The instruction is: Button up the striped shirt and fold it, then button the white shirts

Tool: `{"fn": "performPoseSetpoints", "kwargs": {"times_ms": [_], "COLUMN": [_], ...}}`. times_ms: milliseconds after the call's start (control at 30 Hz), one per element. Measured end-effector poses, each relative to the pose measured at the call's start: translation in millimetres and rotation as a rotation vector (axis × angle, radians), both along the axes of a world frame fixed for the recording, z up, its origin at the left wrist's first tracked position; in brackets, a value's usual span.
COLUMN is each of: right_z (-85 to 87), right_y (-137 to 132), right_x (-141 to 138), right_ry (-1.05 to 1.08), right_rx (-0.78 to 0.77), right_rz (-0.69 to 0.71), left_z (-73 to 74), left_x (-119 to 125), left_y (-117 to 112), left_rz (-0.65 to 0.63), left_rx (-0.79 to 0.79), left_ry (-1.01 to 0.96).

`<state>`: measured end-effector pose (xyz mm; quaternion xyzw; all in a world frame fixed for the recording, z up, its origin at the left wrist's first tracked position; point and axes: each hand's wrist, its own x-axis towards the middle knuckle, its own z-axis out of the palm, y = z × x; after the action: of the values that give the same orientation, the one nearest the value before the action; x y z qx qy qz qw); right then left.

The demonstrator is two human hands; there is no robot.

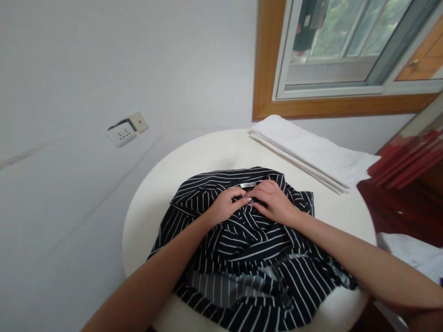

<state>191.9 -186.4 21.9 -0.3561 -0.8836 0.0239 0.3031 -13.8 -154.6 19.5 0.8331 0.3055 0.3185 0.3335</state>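
A black shirt with white stripes (252, 244) lies crumpled, its collar toward the wall, on a round white table (143, 226). At the collar, near a small white label (248, 185), my left hand (224, 205) pinches the fabric with its thumb and fingers. My right hand (274, 201) grips the shirt just beside it, so the fingertips of both hands nearly meet. Something small and shiny shows between the fingertips, too small to make out. Toward me, the lower part of the shirt spreads in loose folds, with a greyish inner side showing.
Folded white cloth (308, 150) rests at the table's far right, its corner overhanging the edge. The wall behind carries a socket (122, 134) and a wood-framed window (332, 107). Below the table on the right lies more white fabric (411, 251).
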Motion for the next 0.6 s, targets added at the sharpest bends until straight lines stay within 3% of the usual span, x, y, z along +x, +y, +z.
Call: {"fn": "performPoseSetpoints", "kwargs": {"times_ms": [300, 533, 600], "right_z": [-1.4, 1.7, 3.2], "right_y": [0.0, -2.0, -1.8], "right_x": [0.8, 1.6, 2.3], "right_ry": [0.114, 0.111, 0.156], "right_rx": [-0.046, 0.064, 0.048], "right_rz": [-0.004, 0.003, 0.001], "left_z": [0.5, 4.5, 7.9], "left_x": [-6.2, -5.9, -7.4], "left_y": [5.2, 4.1, 4.8], "left_rz": [-0.059, 0.055, 0.151], "left_rx": [-0.105, -0.124, -0.103], "left_ry": [0.015, -0.015, -0.085]}}
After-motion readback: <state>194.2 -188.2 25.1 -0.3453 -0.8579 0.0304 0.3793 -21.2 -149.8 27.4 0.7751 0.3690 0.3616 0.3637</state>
